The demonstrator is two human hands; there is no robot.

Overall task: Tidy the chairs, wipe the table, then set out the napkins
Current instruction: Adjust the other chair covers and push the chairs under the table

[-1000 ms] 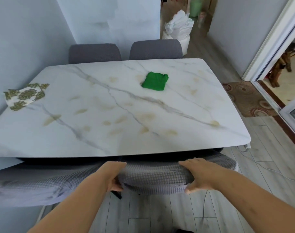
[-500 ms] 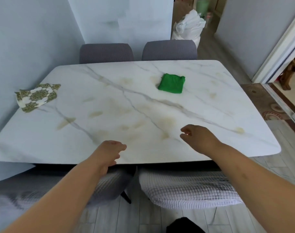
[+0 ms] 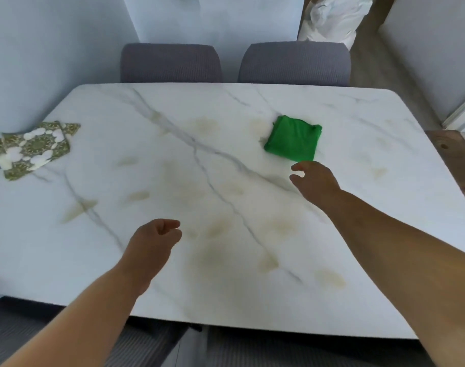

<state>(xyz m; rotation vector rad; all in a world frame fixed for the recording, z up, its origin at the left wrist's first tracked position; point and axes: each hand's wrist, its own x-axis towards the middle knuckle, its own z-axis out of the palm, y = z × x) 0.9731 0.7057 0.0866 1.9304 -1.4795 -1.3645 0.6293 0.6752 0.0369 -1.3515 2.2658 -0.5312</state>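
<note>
Right hand (image 3: 314, 181) just short of folded green cloth (image 3: 292, 139), fingers loosely curled and empty, left hand (image 3: 153, 241) over marble table (image 3: 226, 107), relaxed curl, holding nothing, patterned napkins (image 3: 31, 148) at far left edge

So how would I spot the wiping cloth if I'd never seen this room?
Start at the white marble table. On its far right part, just beyond the right hand, lies a folded cloth. It is plain bright green, unlike the patterned napkins at the left edge.
</note>
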